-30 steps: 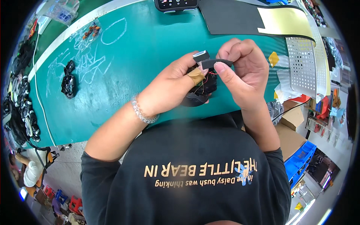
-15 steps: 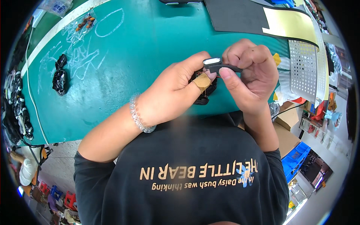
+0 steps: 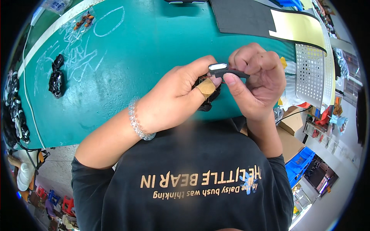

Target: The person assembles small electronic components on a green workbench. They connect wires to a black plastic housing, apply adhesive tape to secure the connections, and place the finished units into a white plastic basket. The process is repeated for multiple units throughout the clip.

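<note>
Your left hand [image 3: 175, 100] and right hand [image 3: 256, 82] meet just right of the frame's centre, above the teal work mat [image 3: 135, 57]. Both pinch a small black plastic part with a shiny silver face [image 3: 223, 70]: your left fingertips close on its left end, your right thumb and curled fingers clamp its right end. A tan bandage [image 3: 206, 87] wraps one left finger, and a clear beaded bracelet [image 3: 138, 122] circles that wrist. Beneath your hands a dark bundle of black parts [image 3: 208, 101] lies partly hidden. At the upper left sits a clear plastic bag of small orange pieces [image 3: 83, 21]; a black clip-like piece [image 3: 56, 75] lies at mid-left. A pale yellow rectangular sheet [image 3: 296, 29] rests on a black mat [image 3: 243, 17] at upper right, beside a white perforated panel [image 3: 310, 71].
</note>
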